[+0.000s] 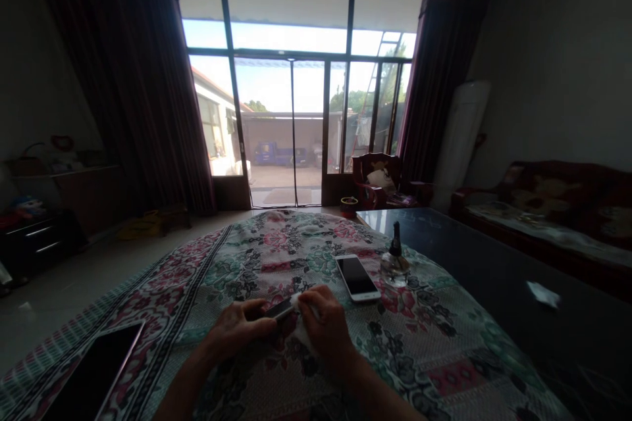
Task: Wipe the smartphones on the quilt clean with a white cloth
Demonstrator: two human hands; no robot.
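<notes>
Beneath your arms spreads the wide woven cloth in white, green and pink florals (266,253); on it, at lower left, lies the large black, rectangular tablet-like slab with a pale edge (96,371), cut off by the frame; your two forearms come up from the bottom and converge, so your hands are close together at the middle of the cloth; your left hand (239,323) angles rightward, thumb on the near side and fingers on the far side, clasping one end of the small, dark, flat device (279,308); your right hand (324,321) is curled, knuckles up, fingertips pinched on the crumpled white wipe (295,301) at the device's other end; just beyond your right hand lies the white-framed, black-screened phone (356,276), with the clear, round-bodied bottle with a black top (394,270) upright beside it.
</notes>
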